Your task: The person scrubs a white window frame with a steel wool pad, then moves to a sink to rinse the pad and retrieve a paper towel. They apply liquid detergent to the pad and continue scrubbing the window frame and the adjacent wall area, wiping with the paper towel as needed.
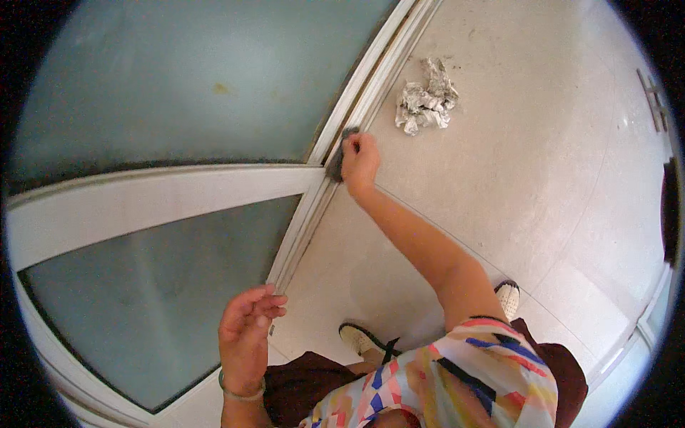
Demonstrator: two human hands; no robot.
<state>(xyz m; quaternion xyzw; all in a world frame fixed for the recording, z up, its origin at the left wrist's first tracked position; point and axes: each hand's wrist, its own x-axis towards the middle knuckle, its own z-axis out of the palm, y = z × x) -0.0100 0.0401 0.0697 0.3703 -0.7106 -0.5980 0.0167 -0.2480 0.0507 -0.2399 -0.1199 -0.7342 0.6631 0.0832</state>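
My right hand (pixel 362 163) grips a dark grey cloth or pad (pixel 336 163) and holds it against the white door track (pixel 368 104) at the floor, beside the frosted glass door panel (pixel 176 91). Its fingers are closed over the upper side of the pad. My left hand (pixel 247 326), with a bracelet at the wrist, is raised near the lower part of the door frame. The fingers are slightly curled and apart, with nothing in them. A crumpled heap of soiled white paper or wipes (pixel 427 101) lies on the floor beyond my right hand.
A white crossbar (pixel 160 198) divides the upper glass from a lower glass panel (pixel 176 299). Pale floor tiles (pixel 508 160) bear dark specks near the crumpled heap. My shoes (pixel 356 339) stand on the tiles. A dark object (pixel 669 214) is at the right edge.
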